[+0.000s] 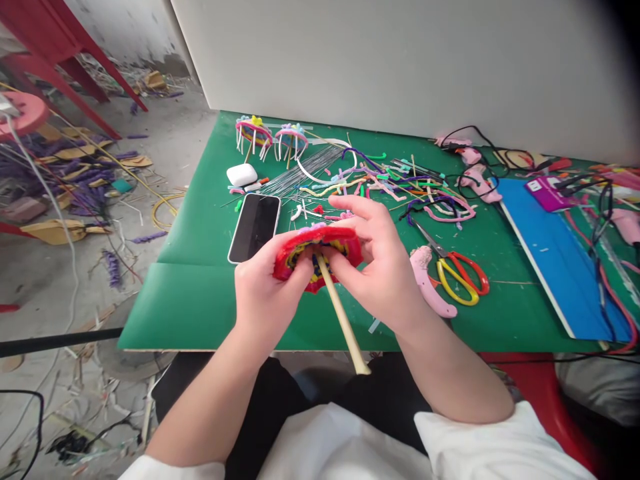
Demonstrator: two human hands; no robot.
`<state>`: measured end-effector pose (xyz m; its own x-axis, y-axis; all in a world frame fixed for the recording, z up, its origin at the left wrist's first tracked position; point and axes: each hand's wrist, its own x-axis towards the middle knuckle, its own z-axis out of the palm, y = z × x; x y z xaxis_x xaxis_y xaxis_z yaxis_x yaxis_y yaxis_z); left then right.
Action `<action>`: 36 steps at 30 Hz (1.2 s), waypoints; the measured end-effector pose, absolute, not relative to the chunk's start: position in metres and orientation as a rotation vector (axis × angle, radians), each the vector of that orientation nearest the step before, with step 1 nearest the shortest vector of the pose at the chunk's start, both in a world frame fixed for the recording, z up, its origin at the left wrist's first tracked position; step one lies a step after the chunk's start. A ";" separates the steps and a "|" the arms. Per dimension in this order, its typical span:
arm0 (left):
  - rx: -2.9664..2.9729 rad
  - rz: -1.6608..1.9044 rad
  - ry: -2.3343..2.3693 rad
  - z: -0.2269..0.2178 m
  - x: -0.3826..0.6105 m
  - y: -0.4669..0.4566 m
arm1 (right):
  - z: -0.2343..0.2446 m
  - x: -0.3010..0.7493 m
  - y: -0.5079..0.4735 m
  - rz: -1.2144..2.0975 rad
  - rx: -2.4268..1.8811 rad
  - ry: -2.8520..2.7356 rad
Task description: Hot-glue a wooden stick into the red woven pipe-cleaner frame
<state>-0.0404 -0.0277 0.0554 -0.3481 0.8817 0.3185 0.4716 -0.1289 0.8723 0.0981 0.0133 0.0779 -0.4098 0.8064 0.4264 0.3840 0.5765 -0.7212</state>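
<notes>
Partly, the left hand [263, 287] and right hand [379, 267] hide the red disc [327, 235].

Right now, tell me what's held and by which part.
The left hand and right hand hold a red-rimmed disc by its opposite sides, thumbs close beside the pale stick.

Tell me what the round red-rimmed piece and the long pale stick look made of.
Round red-rimmed piece: seemingly pipe cleaner, soft and matte, judging by its fuzzy edge. Long pale stick: probably wood or bamboo, dull and smooth, judging by its yellowish colour.
</notes>
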 end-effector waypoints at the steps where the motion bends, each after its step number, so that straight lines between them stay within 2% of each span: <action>1: 1.503 1.471 1.769 0.055 -0.040 -0.028 | 0.079 0.099 0.013 0.695 -0.950 -2.014; 16: 1.526 1.470 1.807 0.058 -0.039 -0.028 | 0.080 0.098 0.012 0.732 -0.927 -1.970; 36: 1.533 1.462 1.834 0.058 -0.037 -0.026 | 0.077 0.094 0.012 0.374 -0.943 -2.071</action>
<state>-0.0370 -0.0257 0.0578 -0.3612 0.8697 0.3363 0.5218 -0.1104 0.8459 0.0943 0.0124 0.0766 -0.3916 0.7336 0.5554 0.4930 0.6769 -0.5465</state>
